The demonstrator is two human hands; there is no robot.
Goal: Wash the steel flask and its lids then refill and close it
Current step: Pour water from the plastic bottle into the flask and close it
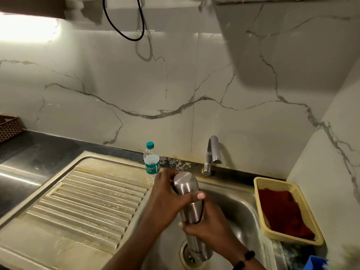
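The steel flask [191,209] is held tilted over the sink basin [243,209], with one end pointing up toward the wall. My left hand [165,199] grips its upper part, thumb across the front. My right hand [206,225] grips its middle from the right side. The flask's lower end hangs above the drain [191,258]. No loose lid shows in view. The tap [212,152] stands behind the basin with no water visibly running.
A small plastic water bottle [151,158] with a teal cap stands at the back of the ribbed drainboard [87,203]. A yellow basket [307,211] holding a red cloth sits right of the basin. A blue object [316,263] shows at the bottom right, and a brown basket [9,127] stands far left.
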